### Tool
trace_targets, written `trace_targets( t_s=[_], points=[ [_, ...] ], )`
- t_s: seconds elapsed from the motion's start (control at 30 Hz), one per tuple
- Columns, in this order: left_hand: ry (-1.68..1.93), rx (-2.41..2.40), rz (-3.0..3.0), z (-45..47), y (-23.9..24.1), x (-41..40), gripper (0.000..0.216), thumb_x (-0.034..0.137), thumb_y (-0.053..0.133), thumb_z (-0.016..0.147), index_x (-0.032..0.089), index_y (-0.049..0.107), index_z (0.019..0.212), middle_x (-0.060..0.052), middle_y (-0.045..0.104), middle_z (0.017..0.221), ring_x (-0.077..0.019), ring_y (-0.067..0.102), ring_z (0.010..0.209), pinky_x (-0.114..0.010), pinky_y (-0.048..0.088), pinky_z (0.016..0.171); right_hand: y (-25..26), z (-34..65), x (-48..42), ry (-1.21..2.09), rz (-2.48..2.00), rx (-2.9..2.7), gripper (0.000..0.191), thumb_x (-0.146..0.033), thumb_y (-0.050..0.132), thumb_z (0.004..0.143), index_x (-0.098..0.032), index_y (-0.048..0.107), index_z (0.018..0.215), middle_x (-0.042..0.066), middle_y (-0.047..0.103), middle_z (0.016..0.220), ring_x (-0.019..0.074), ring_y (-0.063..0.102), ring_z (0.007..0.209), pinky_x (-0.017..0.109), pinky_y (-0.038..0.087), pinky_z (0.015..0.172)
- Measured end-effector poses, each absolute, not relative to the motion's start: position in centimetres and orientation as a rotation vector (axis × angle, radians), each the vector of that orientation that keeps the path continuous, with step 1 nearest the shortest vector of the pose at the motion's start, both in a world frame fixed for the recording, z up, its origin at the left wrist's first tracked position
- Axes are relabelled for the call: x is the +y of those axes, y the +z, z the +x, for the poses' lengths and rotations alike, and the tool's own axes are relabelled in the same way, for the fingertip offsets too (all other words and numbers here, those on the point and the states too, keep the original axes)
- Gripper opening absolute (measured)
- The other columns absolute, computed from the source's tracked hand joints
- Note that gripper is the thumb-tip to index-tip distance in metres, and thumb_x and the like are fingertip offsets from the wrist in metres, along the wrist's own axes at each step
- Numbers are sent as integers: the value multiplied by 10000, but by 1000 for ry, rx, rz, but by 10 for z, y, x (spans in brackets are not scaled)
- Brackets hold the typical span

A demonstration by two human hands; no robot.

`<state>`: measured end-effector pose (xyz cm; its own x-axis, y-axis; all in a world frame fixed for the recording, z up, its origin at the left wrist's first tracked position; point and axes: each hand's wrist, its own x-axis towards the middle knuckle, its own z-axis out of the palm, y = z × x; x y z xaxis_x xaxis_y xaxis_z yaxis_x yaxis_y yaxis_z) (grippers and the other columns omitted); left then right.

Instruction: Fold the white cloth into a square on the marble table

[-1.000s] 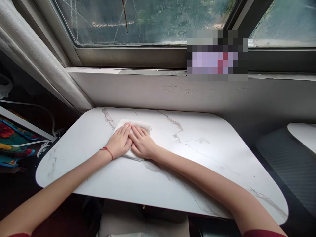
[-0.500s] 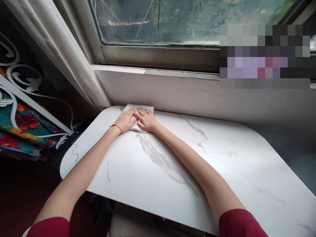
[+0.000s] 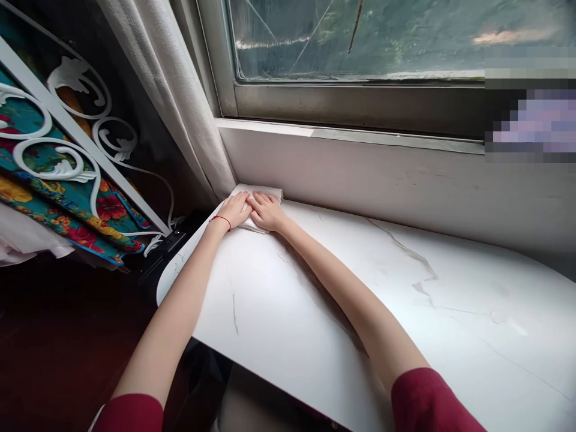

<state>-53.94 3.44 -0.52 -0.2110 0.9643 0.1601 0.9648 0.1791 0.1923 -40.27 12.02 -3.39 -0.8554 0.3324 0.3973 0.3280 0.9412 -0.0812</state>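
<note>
And we press the folded white cloth (image 3: pixel 250 225) into the far left corner of the desk (image 3: pixel 270 312) by the wall (image 3: pixel 360 183), left hand (image 3: pixel 233 211) and right hand (image 3: pixel 267 213) flat, fingers (image 3: pixel 260 200) nearly straight, gripping nothing, apparently wiping, the next move wanting even pressure.

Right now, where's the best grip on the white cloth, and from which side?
Probably the near edge of the white cloth, pinched from the person's side: it lies flat on the tabletop, far edge close to the wall. The left hand and right hand cover its middle.
</note>
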Motion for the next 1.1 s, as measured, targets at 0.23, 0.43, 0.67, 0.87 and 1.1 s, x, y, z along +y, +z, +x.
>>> trace_targets(
  t_s=[0.23, 0.43, 0.67, 0.87, 1.1],
  points=[
    [-484, -2383, -1864, -529, -14, 34, 464, 279, 349, 957, 123, 493, 1370, -131, 513, 1480, -225, 405, 1420, -393, 241, 1208, -41, -405, 120, 59, -499, -2662, 521, -264, 332, 993, -97, 453, 1472, 188, 439, 1536, 294, 385, 1411, 443, 273, 1145],
    [-502, -2388, -1865, -528, -16, 37, 477, 280, 325, 959, 149, 484, 1389, -122, 503, 1494, -229, 396, 1425, -414, 222, 1211, -41, -405, 122, 53, -475, -2659, 521, -262, 326, 981, -94, 471, 1452, 195, 446, 1530, 313, 396, 1398, 470, 296, 1126],
    [-466, -2407, -1864, -526, -16, 33, 523, 281, 285, 966, 101, 453, 1427, -138, 466, 1527, -235, 370, 1446, -413, 206, 1222, -39, -404, 120, 56, -479, -2665, 516, -272, 337, 986, -88, 472, 1449, 196, 454, 1521, 309, 392, 1401, 457, 288, 1131],
    [-444, -2449, -1798, -518, -15, 28, 523, 287, 299, 969, 128, 441, 1447, -102, 437, 1558, -209, 336, 1475, -384, 200, 1233, -38, -398, 117, 80, -461, -2683, 512, -282, 351, 995, -90, 461, 1457, 196, 447, 1526, 312, 388, 1402, 456, 281, 1133],
    [-413, -2457, -1799, -508, -14, 20, 532, 286, 290, 975, 109, 430, 1457, -114, 420, 1569, -221, 327, 1481, -398, 201, 1236, -35, -389, 107, 103, -462, -2675, 506, -272, 362, 992, -89, 484, 1447, 196, 449, 1528, 316, 397, 1405, 466, 294, 1127]
  ],
)
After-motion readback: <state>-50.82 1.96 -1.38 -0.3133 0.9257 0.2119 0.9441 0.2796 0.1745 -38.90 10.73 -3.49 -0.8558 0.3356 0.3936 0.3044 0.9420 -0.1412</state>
